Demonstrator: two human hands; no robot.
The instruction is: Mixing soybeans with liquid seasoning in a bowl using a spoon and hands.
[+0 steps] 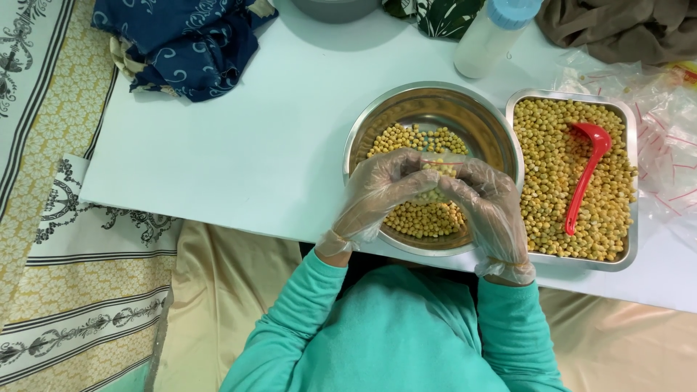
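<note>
Both my hands wear thin clear plastic gloves and meet over a round steel bowl [479, 120] holding yellow beans [410, 141]. My left hand [374, 196] and my right hand [490, 207] pinch a small clear plastic bag [435, 170] between their fingertips; it holds some beans. To the right stands a rectangular steel tray [630, 250] full of the same beans [552, 160], with a red plastic spoon [588, 167] lying in it.
A white table [239, 145] carries everything. A white bottle with a blue cap [494, 33] stands behind the bowl. Clear bags with red zip strips [668, 123] lie at the right edge. Blue patterned cloth [189, 43] sits at the back left, brown cloth [624, 25] at the back right.
</note>
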